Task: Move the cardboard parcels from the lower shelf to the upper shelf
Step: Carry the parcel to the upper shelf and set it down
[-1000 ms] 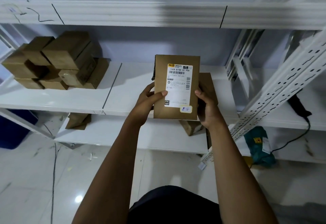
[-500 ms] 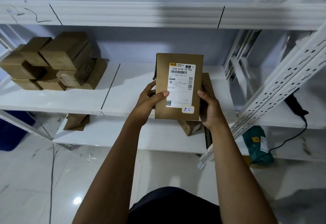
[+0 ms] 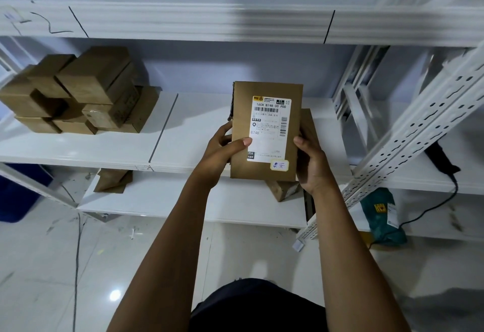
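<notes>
White steel shelving fills my view, with pale glossy floor tiles below it. My left hand (image 3: 222, 148) and right hand (image 3: 311, 164) are both closed around a flat cardboard parcel (image 3: 264, 132), thumbs on its labelled face, fingers behind; a second brown piece shows just behind its right edge, and I cannot tell whether that is a separate parcel. I hold it upright in front of the upper shelf (image 3: 193, 148), near that shelf's front lip and not yet resting on it.

I judge this as the carry step: the parcel is up from below and needs setting down. The next move calls for pushing it forward over the bare middle of the board and lowering it flat, or taking it left to the stack of parcels (image 3: 78, 93) already piled there.

Further out, the lower shelf (image 3: 167, 200) holds one parcel (image 3: 112, 180) at the left and another (image 3: 282, 190) under my right hand. A slanted perforated upright (image 3: 408, 138) crosses on the right, beside a green bag (image 3: 382, 216) and a black cable (image 3: 445, 195).
</notes>
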`<state>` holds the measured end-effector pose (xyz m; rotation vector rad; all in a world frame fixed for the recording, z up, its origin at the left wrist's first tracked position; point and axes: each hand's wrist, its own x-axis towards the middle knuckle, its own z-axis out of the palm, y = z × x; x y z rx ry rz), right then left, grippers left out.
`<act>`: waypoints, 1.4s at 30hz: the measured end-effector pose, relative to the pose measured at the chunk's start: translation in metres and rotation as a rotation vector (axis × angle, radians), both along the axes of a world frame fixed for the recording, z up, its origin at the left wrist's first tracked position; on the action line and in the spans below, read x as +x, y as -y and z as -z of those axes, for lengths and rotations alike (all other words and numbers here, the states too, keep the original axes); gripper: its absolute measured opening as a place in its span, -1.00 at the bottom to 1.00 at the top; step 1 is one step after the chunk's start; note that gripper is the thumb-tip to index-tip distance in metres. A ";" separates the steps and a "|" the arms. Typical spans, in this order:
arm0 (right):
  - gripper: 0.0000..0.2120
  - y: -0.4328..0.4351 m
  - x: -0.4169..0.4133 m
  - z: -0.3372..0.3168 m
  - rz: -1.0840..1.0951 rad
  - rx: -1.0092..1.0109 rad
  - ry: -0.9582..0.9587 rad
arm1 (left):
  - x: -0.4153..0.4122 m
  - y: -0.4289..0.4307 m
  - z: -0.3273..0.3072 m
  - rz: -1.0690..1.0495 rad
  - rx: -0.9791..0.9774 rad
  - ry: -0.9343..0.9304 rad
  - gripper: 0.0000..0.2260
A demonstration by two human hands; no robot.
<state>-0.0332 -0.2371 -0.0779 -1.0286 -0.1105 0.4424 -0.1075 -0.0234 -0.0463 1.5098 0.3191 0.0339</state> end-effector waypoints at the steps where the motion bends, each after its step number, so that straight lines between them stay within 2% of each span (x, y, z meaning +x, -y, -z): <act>1: -0.25 0.001 0.000 0.000 -0.003 0.008 0.003 | 0.001 0.000 0.000 0.002 0.001 -0.003 -0.16; 8: -0.08 0.004 0.001 -0.003 -0.003 -0.043 0.018 | 0.004 0.000 -0.002 0.011 0.007 -0.034 -0.18; 12: -0.34 0.010 0.001 -0.024 -0.016 -0.064 0.095 | 0.006 -0.003 -0.013 0.046 0.035 -0.017 -0.35; 16: -0.43 0.018 0.002 -0.056 -0.061 -0.060 0.169 | 0.005 -0.012 -0.037 0.145 0.078 0.040 -0.09; 22: -0.26 0.033 0.006 -0.087 -0.156 -0.090 0.251 | 0.000 -0.017 -0.072 0.268 0.163 0.096 0.01; 29: -0.29 0.037 0.003 -0.101 -0.155 -0.080 0.316 | -0.006 -0.016 -0.095 0.293 0.177 0.149 0.00; 33: -0.18 0.034 0.001 -0.106 -0.175 -0.113 0.305 | -0.009 -0.017 -0.096 0.282 0.179 0.137 0.00; 36: -0.15 0.031 -0.002 -0.110 -0.202 -0.112 0.300 | -0.013 -0.020 -0.098 0.267 0.180 0.146 -0.03; 39: -0.25 0.025 -0.003 -0.108 -0.188 -0.089 0.303 | -0.020 -0.022 -0.098 0.219 0.160 0.149 -0.10; 42: -0.16 0.011 -0.008 -0.107 -0.169 -0.084 0.280 | -0.027 -0.026 -0.096 0.129 0.121 0.135 -0.18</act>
